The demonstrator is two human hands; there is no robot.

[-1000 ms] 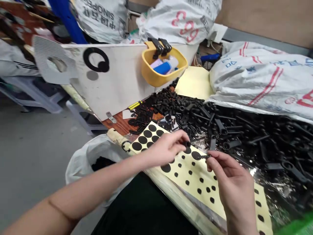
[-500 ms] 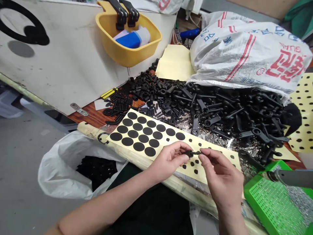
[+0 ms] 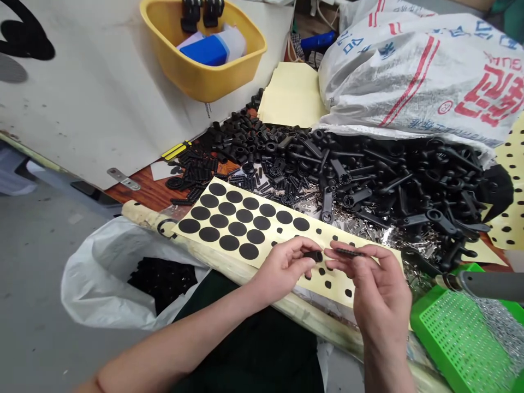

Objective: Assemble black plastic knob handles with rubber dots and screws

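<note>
Rubber sleeve (image 3: 313,256), likely screw (image 3: 349,252), in hands (image 3: 282,265) (image 3: 379,278)

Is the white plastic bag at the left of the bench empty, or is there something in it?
Not empty: the white plastic bag is open at the top, and a heap of small black parts lies inside it. How deep they go cannot be told.

A yellow basket (image 3: 200,82) hangs on a white board (image 3: 90,109), near a stack of pale yellow paper (image 3: 290,95) and a bulging white sack (image 3: 421,71) with red print, while a white plastic bag (image 3: 98,284) of black parts (image 3: 161,284) sits left and a green mesh tray (image 3: 458,344) right.
</note>
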